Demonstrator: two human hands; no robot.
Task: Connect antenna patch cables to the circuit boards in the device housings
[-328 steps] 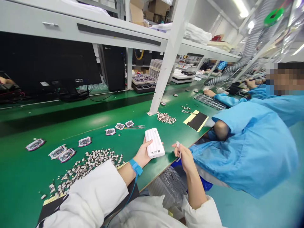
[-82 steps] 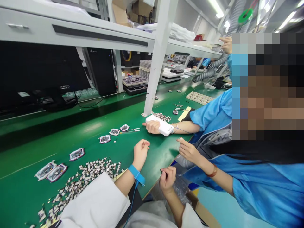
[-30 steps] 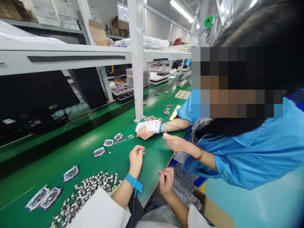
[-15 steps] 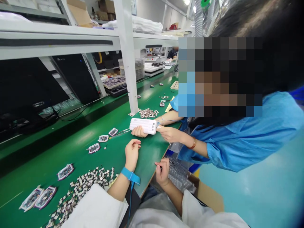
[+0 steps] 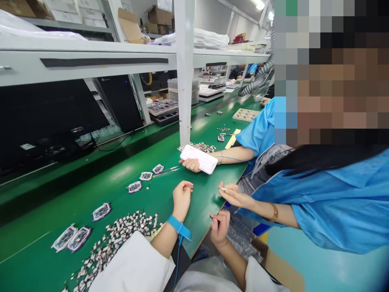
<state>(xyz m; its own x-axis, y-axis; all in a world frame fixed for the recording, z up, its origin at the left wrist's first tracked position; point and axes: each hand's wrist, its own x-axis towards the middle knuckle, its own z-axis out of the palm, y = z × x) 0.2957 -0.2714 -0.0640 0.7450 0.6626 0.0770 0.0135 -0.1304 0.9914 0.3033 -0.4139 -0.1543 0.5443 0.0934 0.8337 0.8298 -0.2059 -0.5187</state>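
Observation:
My left hand (image 5: 182,196), wearing a blue wrist strap (image 5: 179,228), rests over the green bench mat with its fingers curled in and nothing visible in them. By the bench edge is my right hand (image 5: 220,228), its fingers closed; a small dark tip shows at them, too small to name. Nearest my left hand are tweezers (image 5: 165,172) and several small circuit boards (image 5: 134,186) with pale rims. A co-worker's hand (image 5: 192,164) holds a white power bank (image 5: 199,159) beyond my hands. The co-worker's other hand (image 5: 235,196) pinches a small white piece.
A heap of small metallic parts (image 5: 121,235) lies beside my left forearm, with more boards (image 5: 79,238) at left. A white shelf post (image 5: 184,81) rises from the bench, another pile of parts (image 5: 203,147) at its foot. A cardboard box (image 5: 282,263) stands below the bench edge.
The view has shifted, so the bench sits further right. The co-worker's one hand has come away from the power bank, which is now tilted. My hands keep their curled poses.

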